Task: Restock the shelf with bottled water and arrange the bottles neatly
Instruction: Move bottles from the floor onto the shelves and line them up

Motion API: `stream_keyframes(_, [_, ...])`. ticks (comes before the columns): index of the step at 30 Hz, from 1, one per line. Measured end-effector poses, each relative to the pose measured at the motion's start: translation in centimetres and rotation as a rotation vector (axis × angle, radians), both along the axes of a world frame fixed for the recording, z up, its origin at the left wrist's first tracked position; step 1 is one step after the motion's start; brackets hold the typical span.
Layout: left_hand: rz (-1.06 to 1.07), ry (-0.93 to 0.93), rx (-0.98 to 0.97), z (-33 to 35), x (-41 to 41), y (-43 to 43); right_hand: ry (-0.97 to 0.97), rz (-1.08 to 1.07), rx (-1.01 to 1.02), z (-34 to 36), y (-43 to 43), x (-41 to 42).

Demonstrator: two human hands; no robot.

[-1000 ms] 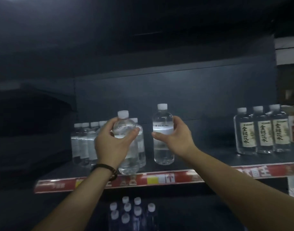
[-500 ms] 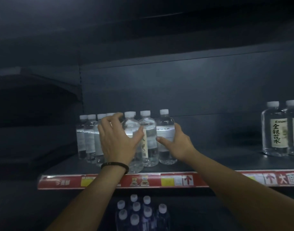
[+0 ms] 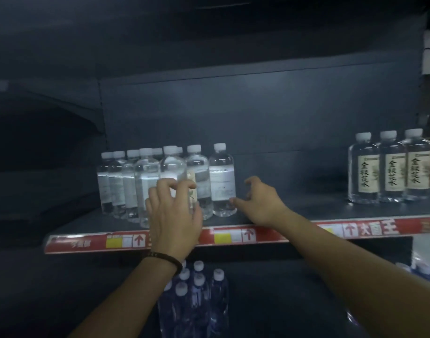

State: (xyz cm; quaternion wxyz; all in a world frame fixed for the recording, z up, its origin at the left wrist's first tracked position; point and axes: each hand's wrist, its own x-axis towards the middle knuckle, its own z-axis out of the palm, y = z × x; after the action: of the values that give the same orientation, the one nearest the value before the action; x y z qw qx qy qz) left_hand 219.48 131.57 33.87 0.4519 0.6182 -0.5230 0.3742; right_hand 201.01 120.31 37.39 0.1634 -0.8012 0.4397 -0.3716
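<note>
A cluster of several clear water bottles with white caps [image 3: 126, 181] stands at the left of the dark shelf [image 3: 301, 206]. The front bottle [image 3: 173, 167] and the rightmost bottle [image 3: 221, 176] stand upright on the shelf at the cluster's right end. My left hand [image 3: 172, 215] hovers in front of the front bottle, fingers curled and loose, fingertips just at its label. My right hand [image 3: 260, 203] is spread open beside the rightmost bottle, thumb tip touching its lower side.
Three bottles with beige labels [image 3: 391, 167] stand at the shelf's right end, with bare shelf between the two groups. A red price strip [image 3: 233, 236] runs along the front edge. A pack of capped bottles [image 3: 197, 289] sits below; more wrapped bottles [image 3: 423, 267] are at lower right.
Both hands set their bottles down against the cluster and let go. They have drawn back and down from the bottles, and the view has shifted slightly.
</note>
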Motion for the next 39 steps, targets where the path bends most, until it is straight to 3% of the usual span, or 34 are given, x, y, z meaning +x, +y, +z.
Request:
stream_keyframes(3, [-0.307, 0.013, 0.069, -1.1, -6.0, 1.9, -0.047, -0.008, -0.129, -1.4, 2.9, -5.1])
stream_keyframes(7, [-0.783, 0.109, 0.382, -5.6, -15.9, 3.6, -0.051, -0.057, -0.161, -6.2, 7.0, -14.8])
stream_keyframes(14, [-1.184, 0.193, 0.859, -18.6, -32.2, 2.8, 0.079, -0.416, -0.044, -19.2, 14.4, -36.2])
stream_keyframes(18, [-1.250, 0.244, 1.125, -28.0, -40.3, 1.8, 0.063, -0.692, 0.187, -28.1, 19.4, -48.3])
stream_keyframes(22, [-1.265, 0.179, 1.386, -37.7, -47.4, 1.6, 0.035, -0.927, 0.477, -38.5, 24.6, -57.5])
stream_keyframes(28, [-1.254, 0.137, 1.698, -50.6, -56.5, 4.0, -0.115, -1.224, 0.820, -54.5, 32.5, -63.1])
stream_keyframes(34, [-1.214, 0.249, 1.822, -60.3, -63.9, 7.7, -0.306, -1.288, 0.878, -65.1, 34.6, -61.2])
stream_keyframes(39, [-1.108, 0.272, 1.796, -65.7, -67.8, 8.4, -0.176, -1.290, 0.806, -68.7, 32.8, -61.1])
